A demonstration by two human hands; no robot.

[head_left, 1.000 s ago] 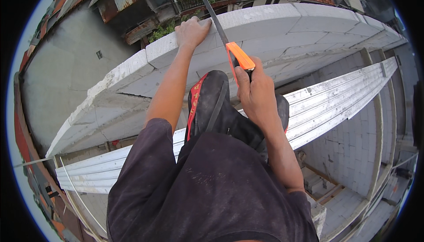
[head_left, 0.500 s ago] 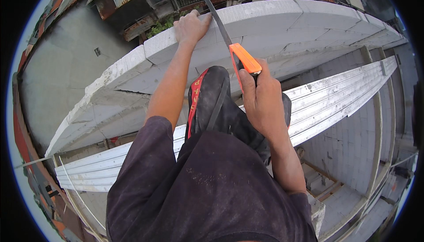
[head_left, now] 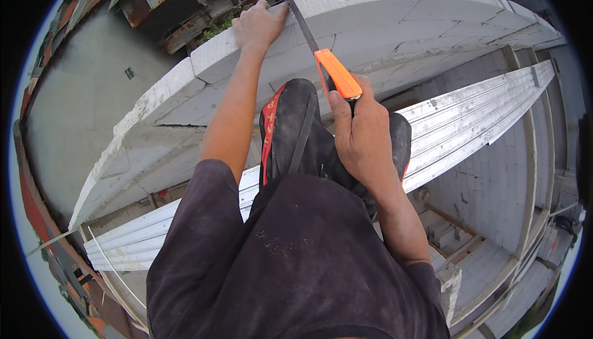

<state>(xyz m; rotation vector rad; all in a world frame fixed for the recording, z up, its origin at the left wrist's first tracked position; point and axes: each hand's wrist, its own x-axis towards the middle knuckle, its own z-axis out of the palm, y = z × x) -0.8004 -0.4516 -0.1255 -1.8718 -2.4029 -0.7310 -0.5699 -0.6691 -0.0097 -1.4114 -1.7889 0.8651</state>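
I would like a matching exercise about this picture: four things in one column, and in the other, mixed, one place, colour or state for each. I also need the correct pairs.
Things:
1. Left hand
2. Right hand
3. Saw
4. Metal plank

Descriptions:
A. Silvery, with long ridges
B. Closed around a tool's handle
C. Orange and dark
D. On the top edge of the pale wall

Right pairs: 1-D, 2-B, 3-C, 4-A

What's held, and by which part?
The right hand holds a grey metal saw by its orange and black handle; the left hand rests on white blockwork.
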